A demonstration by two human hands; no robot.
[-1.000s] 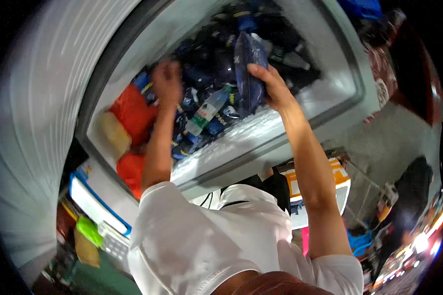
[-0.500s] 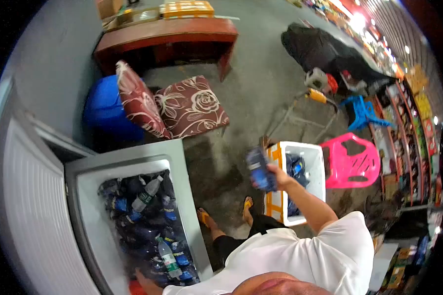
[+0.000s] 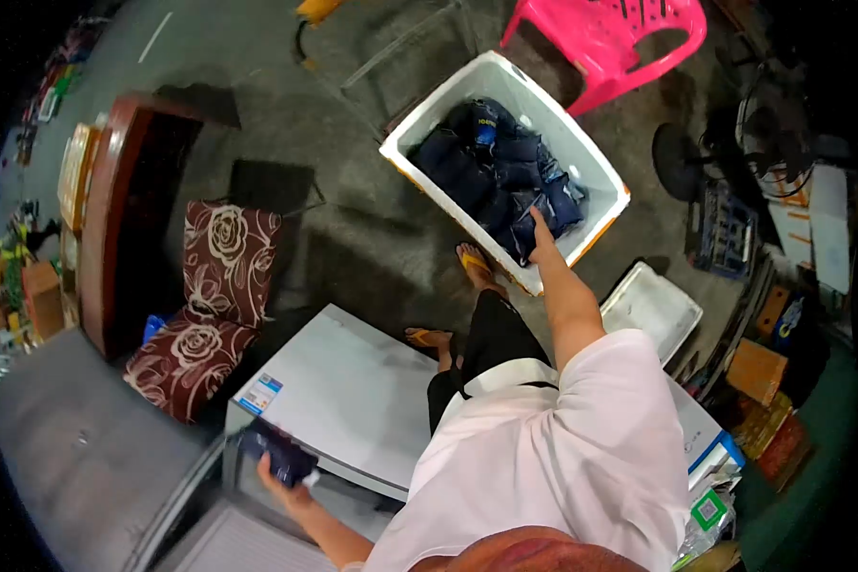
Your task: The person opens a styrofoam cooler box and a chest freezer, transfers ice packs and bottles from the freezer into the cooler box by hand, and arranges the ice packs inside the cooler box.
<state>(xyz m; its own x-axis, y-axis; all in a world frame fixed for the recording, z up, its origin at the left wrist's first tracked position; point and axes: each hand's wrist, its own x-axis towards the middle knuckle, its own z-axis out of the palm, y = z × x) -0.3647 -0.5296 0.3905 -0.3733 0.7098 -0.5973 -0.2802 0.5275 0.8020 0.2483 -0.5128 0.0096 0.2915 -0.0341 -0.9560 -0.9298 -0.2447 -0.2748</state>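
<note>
Near the lower left, my left hand (image 3: pixel 286 491) is closed around a dark packet (image 3: pixel 278 456), beside the corner of the grey-white freezer (image 3: pixel 348 391). My right hand (image 3: pixel 545 238) reaches over the near end of a white foam box (image 3: pixel 596 157). Its thumb lies on a dark packet (image 3: pixel 524 234) inside, and its other fingers are mostly hidden. Several more dark wrapped packs (image 3: pixel 462 172) lie in the box, one with a blue label and yellow lettering.
A pink plastic chair (image 3: pixel 620 48) stands beyond the box. On the left are a flower-patterned chair (image 3: pixel 195 338) and a reddish-brown table (image 3: pixel 114 229). A foam tray (image 3: pixel 650 310) and a dark crate (image 3: pixel 725 229) are at the right. My feet in yellow sandals stand between box and freezer.
The view has turned from the freezer to the foam box. My right hand has carried a dark packet from the freezer into the box. My left hand has come up from the freezer with another packet.
</note>
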